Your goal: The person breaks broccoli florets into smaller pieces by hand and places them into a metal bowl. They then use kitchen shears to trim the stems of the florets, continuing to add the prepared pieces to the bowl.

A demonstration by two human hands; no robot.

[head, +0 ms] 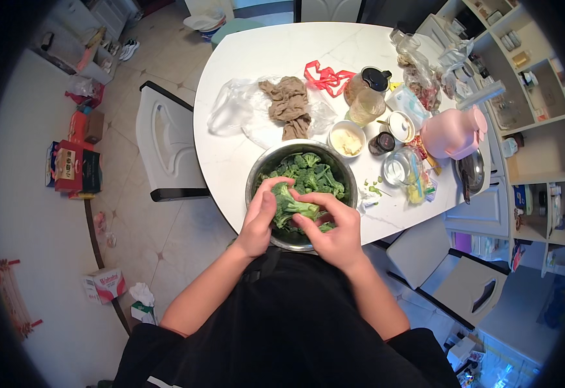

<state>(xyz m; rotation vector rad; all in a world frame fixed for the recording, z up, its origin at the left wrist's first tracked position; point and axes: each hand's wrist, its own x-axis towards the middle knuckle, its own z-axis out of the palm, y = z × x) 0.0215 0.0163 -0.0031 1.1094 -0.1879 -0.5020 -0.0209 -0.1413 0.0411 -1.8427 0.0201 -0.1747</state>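
Observation:
Over a stainless steel bowl (252,180) at the table's near edge, both my hands hold one broccoli piece (289,207). My left hand (259,220) grips its floret head from the left. The fingers and thumb of my right hand (335,224) are closed about its pale stalk at the right. Below them, many cut broccoli florets (311,174) lie in the bowl. Small green scraps and a crumpled white tissue (368,198) lie just right of the bowl.
Behind the bowl, a brown cloth (287,104) lies on clear plastic bags (234,109). To the right stand a white bowl of pale food (347,138), a dark-lidded jar (382,143), a glass pitcher (360,87) and a pink jug (449,132). Chairs (168,140) flank the white table (263,48).

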